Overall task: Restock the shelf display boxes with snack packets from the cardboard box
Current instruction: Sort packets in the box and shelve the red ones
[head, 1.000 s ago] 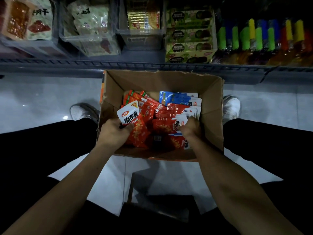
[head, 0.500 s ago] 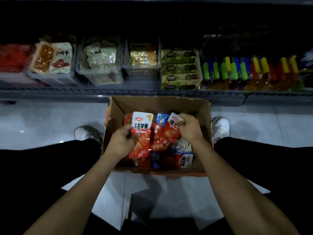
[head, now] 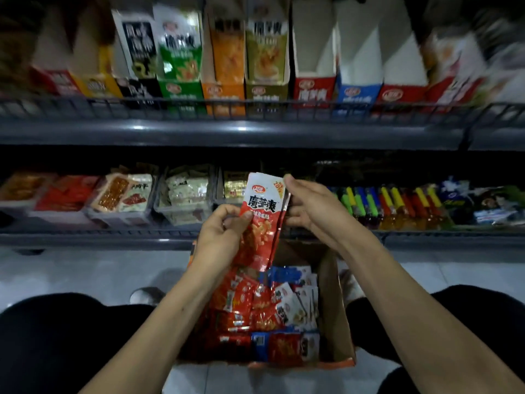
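Your left hand (head: pixel 220 237) pinches a small stack of glossy red-and-white foil snack packets (head: pixel 262 220), thumb on the printed front and fingers curled behind, holding it upright above the open brown cardboard box (head: pixel 333 302). Your right hand (head: pixel 309 206) steadies the stack's right edge, index fingertip on the top corner and the other fingers loosely curled against the side. The front packet is a flat, crinkled rectangle: white upper panel with a red oval logo and bold black characters, red lower panel showing orange snack pieces. The box sits on the pale tiled floor (head: pixel 71 274) between your knees, packed with more red, white and blue packets (head: pixel 264 314) lying at mixed angles. On the dark metal upper shelf (head: pixel 227 132) stand tall card display boxes; the red display box (head: pixel 312 89), the blue display box (head: pixel 358 93) and the next red display box (head: pixel 400 93) show bare white interiors. Half a second ago both hands were down inside the box gathering packets; the stack is now lifted clear to the level of the lower shelf, and the upper shelf has come into view.
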{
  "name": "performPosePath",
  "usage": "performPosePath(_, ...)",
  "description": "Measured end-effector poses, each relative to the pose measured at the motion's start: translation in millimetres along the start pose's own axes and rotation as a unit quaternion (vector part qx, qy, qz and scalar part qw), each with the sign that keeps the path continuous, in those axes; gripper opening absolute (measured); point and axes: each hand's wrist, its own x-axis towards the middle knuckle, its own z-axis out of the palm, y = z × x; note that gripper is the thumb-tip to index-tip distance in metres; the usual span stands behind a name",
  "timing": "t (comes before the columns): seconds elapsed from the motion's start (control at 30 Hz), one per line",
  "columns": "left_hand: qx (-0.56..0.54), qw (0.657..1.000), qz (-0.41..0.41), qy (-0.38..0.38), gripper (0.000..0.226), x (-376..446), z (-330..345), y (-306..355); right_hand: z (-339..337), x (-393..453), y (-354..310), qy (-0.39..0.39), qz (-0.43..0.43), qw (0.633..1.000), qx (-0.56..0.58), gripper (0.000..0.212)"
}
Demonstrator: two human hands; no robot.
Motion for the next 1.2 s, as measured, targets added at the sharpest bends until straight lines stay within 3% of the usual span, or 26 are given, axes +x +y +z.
performPosePath(0.13,-0.066,0.994,0.073,0.039,0.014,3.9,19.7,48.3,4.1,-14.5,-34.6,-0.017,-0.058,0.992,-0.110,0.036)
performPosePath(0.23,-0.052,0.990,0.122,0.040,0.015,6.3,30.6,77.7,2.9,-16.7,-58.5,0.012,-0.110,0.988,-0.107,0.038)
performPosePath(0.37,-0.003,0.991,0.135,-0.021,0.015,9.6,39.2,114.1,-7.3,-14.9,-77.1,0.052,-0.165,0.975,-0.140,0.042)
performPosePath(0.47,0.142,0.969,0.193,-0.062,0.012,25.1,42.9,140.8,-26.4,-10.0,-97.1,0.109,-0.196,0.958,-0.180,0.043)
performPosePath(0.57,0.314,0.893,0.321,-0.041,0.026,52.6,51.5,173.5,-50.2,-5.5,-124.8,0.157,-0.221,0.947,-0.172,0.032)
performPosePath(0.63,0.418,0.834,0.359,-0.035,0.043,69.3,64.3,197.7,-61.8,-0.8,-143.3,0.180,-0.238,0.939,-0.172,0.027)
performPosePath(0.77,0.647,0.704,0.290,-0.035,0.073,103.4,90.6,233.0,-73.4,10.2,-173.0,0.199,-0.270,0.927,-0.169,0.025)
performPosePath(0.87,0.728,0.634,0.254,-0.054,0.065,118.2,100.3,242.0,-77.1,17.4,-183.9,0.198,-0.289,0.925,-0.147,0.023)
performPosePath(1.0,0.779,0.547,0.306,0.006,0.051,120.8,101.2,232.0,-82.9,30.9,-189.9,0.205,-0.291,0.926,-0.125,0.025)
performPosePath(1.1,0.781,0.564,0.269,-0.007,0.049,124.9,92.9,223.6,-83.0,42.3,-195.8,0.214,-0.294,0.924,-0.120,0.025)
performPosePath(1.2,0.714,0.664,0.207,-0.086,0.040,124.3,85.2,222.3,-78.2,54.6,-205.4,0.220,-0.302,0.919,-0.127,0.026)
